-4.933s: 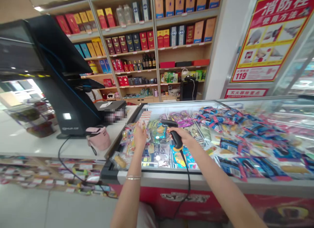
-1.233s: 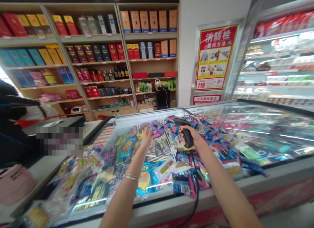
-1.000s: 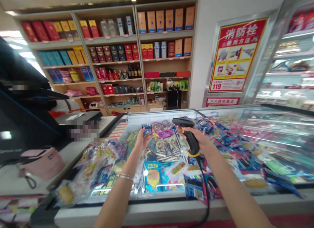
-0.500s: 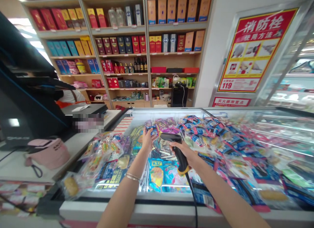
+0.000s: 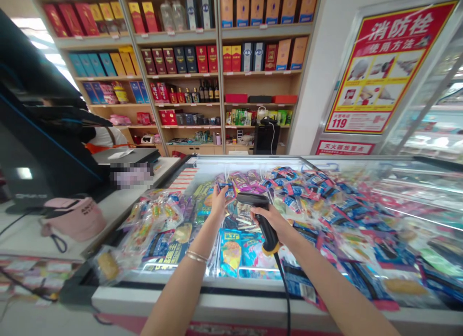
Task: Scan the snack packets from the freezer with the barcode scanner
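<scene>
My right hand [image 5: 266, 217] is wrapped round the grip of a black barcode scanner [image 5: 268, 234] with a yellow base and a trailing cable. The scanner's head points left, toward my left hand [image 5: 219, 203]. That hand pinches a small blue snack packet [image 5: 227, 190] just beyond the scanner's nose. Both hands are above a glass-topped chest freezer [image 5: 213, 293]. Below them lie several snack packages, among them a bright blue and yellow bag [image 5: 231, 253]. The print on the held packet is too small to read.
Clear-wrapped snacks [image 5: 154, 217] are heaped on the left, and many blue and pink packets [image 5: 347, 215] on the right. A pink bag [image 5: 75, 217] stands on the counter beside a dark checkout machine [image 5: 32, 152]. Shelves of boxes [image 5: 181, 32] line the back wall.
The view has shifted slightly, with the fire-hydrant poster a little further right. Both hands keep their hold, and the scanner stays pointed toward the small packet.
</scene>
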`<state>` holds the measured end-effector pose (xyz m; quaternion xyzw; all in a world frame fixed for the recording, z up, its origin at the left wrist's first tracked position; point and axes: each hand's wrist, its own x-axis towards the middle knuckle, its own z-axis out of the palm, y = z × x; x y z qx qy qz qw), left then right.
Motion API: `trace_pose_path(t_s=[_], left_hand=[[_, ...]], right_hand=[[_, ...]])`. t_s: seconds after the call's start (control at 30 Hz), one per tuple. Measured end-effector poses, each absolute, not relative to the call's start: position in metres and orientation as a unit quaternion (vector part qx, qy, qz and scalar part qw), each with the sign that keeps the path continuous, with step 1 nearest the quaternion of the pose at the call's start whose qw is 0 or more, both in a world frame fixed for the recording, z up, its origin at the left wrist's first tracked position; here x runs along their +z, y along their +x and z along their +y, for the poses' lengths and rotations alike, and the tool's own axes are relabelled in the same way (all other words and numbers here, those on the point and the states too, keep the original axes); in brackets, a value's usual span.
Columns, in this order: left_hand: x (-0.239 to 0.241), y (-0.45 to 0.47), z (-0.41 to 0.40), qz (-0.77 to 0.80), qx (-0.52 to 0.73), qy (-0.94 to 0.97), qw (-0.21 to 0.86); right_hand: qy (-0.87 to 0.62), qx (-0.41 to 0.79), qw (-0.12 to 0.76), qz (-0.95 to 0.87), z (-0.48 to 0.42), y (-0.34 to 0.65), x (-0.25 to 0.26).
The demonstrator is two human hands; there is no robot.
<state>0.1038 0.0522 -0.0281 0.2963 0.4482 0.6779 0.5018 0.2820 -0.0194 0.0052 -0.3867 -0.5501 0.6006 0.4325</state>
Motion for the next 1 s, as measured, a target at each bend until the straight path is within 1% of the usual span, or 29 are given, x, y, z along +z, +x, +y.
trace_pose_path(t_s=[0.17,0.27,0.43,0.57,0.7,0.77,0.83,0.9,1.0], left_hand=[[-0.028,0.105,0.050,0.477,0.682,0.314,0.457],[-0.018,0.103,0.046,0.488,0.686,0.341,0.418],[0.018,0.069,0.024,0.478,0.724,0.425,0.257],[0.034,0.010,-0.009,0.513,0.700,0.470,0.161],[0.022,-0.049,-0.036,0.614,0.611,0.499,0.004],[0.011,-0.067,-0.043,0.648,0.563,0.507,-0.077],[0.000,-0.076,-0.046,0.672,0.519,0.511,-0.137],[-0.009,-0.078,-0.048,0.683,0.493,0.515,-0.159],[-0.018,-0.075,-0.048,0.673,0.501,0.522,-0.152]], right_hand=[[-0.395,0.614,0.424,-0.536,-0.018,0.280,0.003],[-0.384,0.630,0.431,-0.521,-0.015,0.283,0.006],[-0.364,0.635,0.480,-0.484,-0.011,0.292,0.024],[-0.365,0.654,0.459,-0.479,-0.022,0.283,0.040],[-0.350,0.690,0.424,-0.471,-0.040,0.245,0.042],[-0.335,0.708,0.410,-0.467,-0.044,0.218,0.039],[-0.315,0.727,0.397,-0.464,-0.044,0.189,0.033],[-0.287,0.752,0.381,-0.454,-0.042,0.162,0.025],[-0.232,0.797,0.360,-0.427,-0.039,0.129,0.008]])
